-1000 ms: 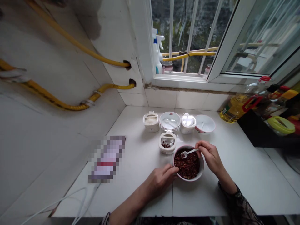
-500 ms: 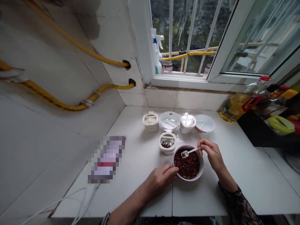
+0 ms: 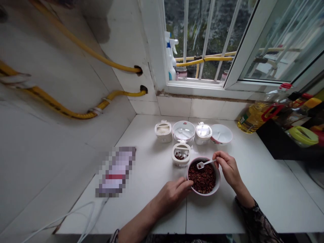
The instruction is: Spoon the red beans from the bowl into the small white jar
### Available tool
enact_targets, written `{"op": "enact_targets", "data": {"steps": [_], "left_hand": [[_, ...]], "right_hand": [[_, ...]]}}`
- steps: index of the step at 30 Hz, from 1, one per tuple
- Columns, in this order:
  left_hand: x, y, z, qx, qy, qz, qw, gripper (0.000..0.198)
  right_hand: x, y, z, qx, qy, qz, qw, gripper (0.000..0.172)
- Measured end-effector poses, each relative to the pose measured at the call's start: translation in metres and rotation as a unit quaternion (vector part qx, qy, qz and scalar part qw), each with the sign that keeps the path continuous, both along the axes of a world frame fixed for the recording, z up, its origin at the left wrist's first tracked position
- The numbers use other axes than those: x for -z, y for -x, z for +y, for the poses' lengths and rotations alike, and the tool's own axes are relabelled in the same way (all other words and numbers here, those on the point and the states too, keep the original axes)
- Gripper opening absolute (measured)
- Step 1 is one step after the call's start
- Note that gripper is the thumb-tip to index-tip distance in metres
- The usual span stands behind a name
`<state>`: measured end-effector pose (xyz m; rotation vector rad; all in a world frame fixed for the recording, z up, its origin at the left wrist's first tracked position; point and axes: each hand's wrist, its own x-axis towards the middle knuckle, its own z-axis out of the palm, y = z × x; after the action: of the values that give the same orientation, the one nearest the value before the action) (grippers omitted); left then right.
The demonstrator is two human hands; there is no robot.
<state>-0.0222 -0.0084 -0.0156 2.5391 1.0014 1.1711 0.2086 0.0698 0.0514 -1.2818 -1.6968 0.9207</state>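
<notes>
A white bowl [image 3: 217, 184] full of dark red-brown dried spice, perhaps peppercorns [image 3: 202, 177], stands on the counter. At its left rim, my left hand [image 3: 174, 190] grips the bowl, thumb over the edge and the other fingers partly hidden. My right hand [image 3: 227, 165] pinches the handle of a small white spoon [image 3: 200, 165]; its scoop is over the spice with a few bits in it. Just behind the bowl is a white jar [image 3: 181, 161] with a clear lid, holding some of the same dark bits.
Farther back stand a jar of pale powder [image 3: 163, 135], a bowl [image 3: 184, 126], another lidded jar [image 3: 203, 135] and a white bowl [image 3: 222, 135]. An oil bottle [image 3: 249, 118] and a black rack [image 3: 270, 143] are at right. A blurred-out object [image 3: 117, 168] with a cable lies left.
The spoon's scoop has shifted very slightly to the right and up over the bowl. Both hands keep their holds, and the camera view has moved a little.
</notes>
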Motion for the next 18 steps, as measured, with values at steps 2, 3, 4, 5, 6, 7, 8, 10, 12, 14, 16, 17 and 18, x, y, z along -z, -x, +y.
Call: {"op": "enact_targets", "data": {"steps": [2, 3, 4, 5, 6, 7, 8, 10, 12, 14, 16, 17, 18], "left_hand": [[0.001, 0.000, 0.000, 0.000, 0.004, 0.000, 1.000, 0.017], [0.002, 0.000, 0.000, 0.001, 0.006, 0.001, 1.000, 0.017], [0.003, 0.000, 0.000, 0.002, 0.006, 0.001, 1.000, 0.017], [0.003, 0.000, 0.000, 0.002, 0.006, -0.001, 1.000, 0.017], [0.004, 0.000, 0.000, 0.002, 0.005, -0.003, 1.000, 0.017], [0.004, 0.000, 0.000, 0.002, 0.005, -0.004, 1.000, 0.017], [0.004, 0.000, 0.000, 0.001, 0.005, -0.005, 1.000, 0.016], [0.004, 0.000, 0.000, 0.002, 0.004, -0.005, 1.000, 0.016], [0.004, 0.000, 0.000, 0.005, 0.003, -0.005, 1.000, 0.017], [0.004, 0.000, 0.000, 0.005, 0.004, -0.006, 1.000, 0.017], [0.004, 0.000, 0.000, 0.002, 0.004, -0.005, 1.000, 0.017], [0.003, 0.000, 0.000, -0.002, 0.001, -0.005, 1.000, 0.017], [0.003, 0.000, 0.000, -0.004, -0.003, -0.004, 1.000, 0.018]], "right_hand": [[0.000, -0.001, 0.000, -0.002, 0.009, 0.007, 1.000, 0.020], [0.000, -0.001, 0.000, -0.004, 0.016, 0.012, 1.000, 0.020], [0.000, -0.001, 0.000, -0.005, 0.023, 0.017, 1.000, 0.020], [0.000, -0.001, 0.000, -0.006, 0.031, 0.024, 0.999, 0.020], [0.000, -0.002, 0.000, -0.006, 0.040, 0.036, 0.999, 0.019], [0.000, -0.002, 0.001, -0.006, 0.053, 0.051, 0.997, 0.018], [0.000, -0.002, 0.002, -0.007, 0.068, 0.069, 0.995, 0.017], [-0.001, -0.001, 0.003, -0.007, 0.090, 0.108, 0.990, 0.016], [-0.004, 0.002, 0.003, -0.006, 0.086, 0.132, 0.987, 0.016], [-0.009, 0.007, 0.001, -0.008, 0.055, 0.129, 0.990, 0.017], [-0.015, 0.016, -0.004, -0.014, 0.004, 0.097, 0.995, 0.017], [-0.016, 0.021, -0.006, -0.019, -0.031, 0.070, 0.997, 0.016], [-0.017, 0.025, -0.008, -0.026, -0.073, 0.035, 0.996, 0.015]]}}
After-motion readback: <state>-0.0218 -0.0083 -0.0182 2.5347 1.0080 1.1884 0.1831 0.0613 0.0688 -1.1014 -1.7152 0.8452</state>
